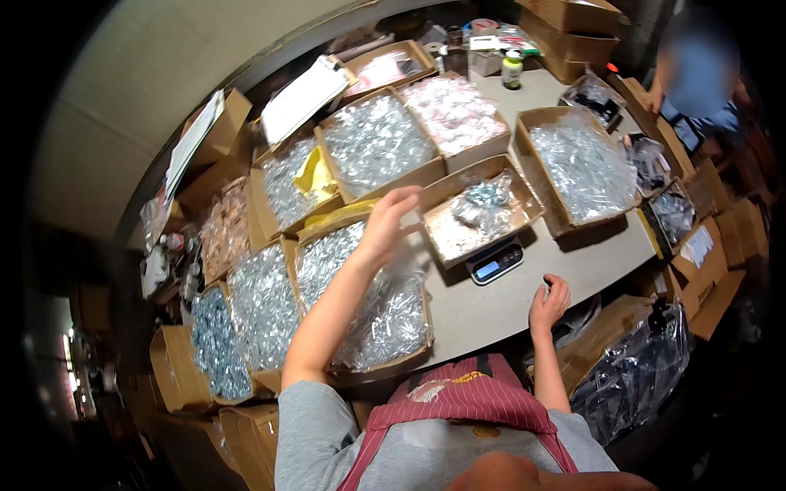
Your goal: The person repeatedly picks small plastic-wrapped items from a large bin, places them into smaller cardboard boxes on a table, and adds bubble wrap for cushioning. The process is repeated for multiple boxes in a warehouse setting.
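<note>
My left hand [390, 227] is raised over the bins on the left, beside the near-left edge of a shallow cardboard box [449, 255]. Its fingers are stretched out and apart, and I see nothing in them. That box rests on a small digital scale [498, 263] with a lit display. Inside it lies a small heap of clear plastic packets [485, 204] with shiny metallic-looking contents. My right hand [549, 304] hovers by the table's near edge, right of the scale. Its fingers are loosely bent, with the thumb apart and nothing visible in them.
Cardboard bins of silvery packets [378, 139] crowd the left and far side. Another packed box [577, 168] stands right of the scale. Pinkish-white packets [454, 110] fill a far box. A green bottle [512, 70] stands behind. Another person [700, 90] is at the far right.
</note>
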Available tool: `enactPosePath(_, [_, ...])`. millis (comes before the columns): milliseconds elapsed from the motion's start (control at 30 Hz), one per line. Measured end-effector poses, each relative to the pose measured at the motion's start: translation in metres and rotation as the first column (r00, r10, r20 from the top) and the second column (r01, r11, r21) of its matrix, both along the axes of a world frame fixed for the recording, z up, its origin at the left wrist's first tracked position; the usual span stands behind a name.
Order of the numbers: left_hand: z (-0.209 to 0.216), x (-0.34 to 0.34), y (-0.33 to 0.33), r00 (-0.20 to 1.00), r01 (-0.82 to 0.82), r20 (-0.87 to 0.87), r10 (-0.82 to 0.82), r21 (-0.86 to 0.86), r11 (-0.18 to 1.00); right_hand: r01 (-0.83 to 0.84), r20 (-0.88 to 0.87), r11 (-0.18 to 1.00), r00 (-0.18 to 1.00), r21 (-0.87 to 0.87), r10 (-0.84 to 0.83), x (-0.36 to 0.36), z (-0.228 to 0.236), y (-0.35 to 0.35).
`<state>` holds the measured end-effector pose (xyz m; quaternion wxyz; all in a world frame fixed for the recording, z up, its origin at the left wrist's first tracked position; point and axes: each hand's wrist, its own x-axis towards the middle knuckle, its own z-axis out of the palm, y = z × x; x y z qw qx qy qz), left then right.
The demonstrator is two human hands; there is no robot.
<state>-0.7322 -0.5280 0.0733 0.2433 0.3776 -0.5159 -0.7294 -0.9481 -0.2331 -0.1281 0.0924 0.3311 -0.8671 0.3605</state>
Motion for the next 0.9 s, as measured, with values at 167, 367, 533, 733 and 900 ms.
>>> enactPosePath(167, [0.023, 0.138, 0.015, 0.965, -0.261, 0.026, 0.26, 0.02, 0.965, -0.173, 0.013, 0.985, 0.985, -0.007, 0.173, -0.001, 0.011, -0.005])
enactPosePath(367, [0.052, 0.341, 0.033, 0.76, -0.648, -0.013, 0.65, -0.094, 0.756, -0.15, 0.053, 0.988, 0.988, 0.046, 0.148, -0.011, -0.028, 0.003])
enactPosePath(533, [0.063, 0.558, 0.047, 0.397, -0.792, 0.046, 0.917, -0.488, 0.367, -0.133, 0.005, 0.984, 0.991, 0.115, 0.134, -0.015, -0.037, -0.001])
enactPosePath(733, [0.041, 0.84, 0.031, -0.24, -0.336, 0.354, 0.904, -0.904, 0.265, 0.023, 0.384, 0.801, 0.886, -0.598, 0.261, 0.042, 0.013, -0.032])
enactPosePath(900, [-0.02, 0.969, -0.009, -0.05, -0.27, 0.857, 0.512, -0.505, 0.82, -0.321, 0.374, 0.785, 0.742, -0.53, 0.556, 0.258, 0.116, -0.104])
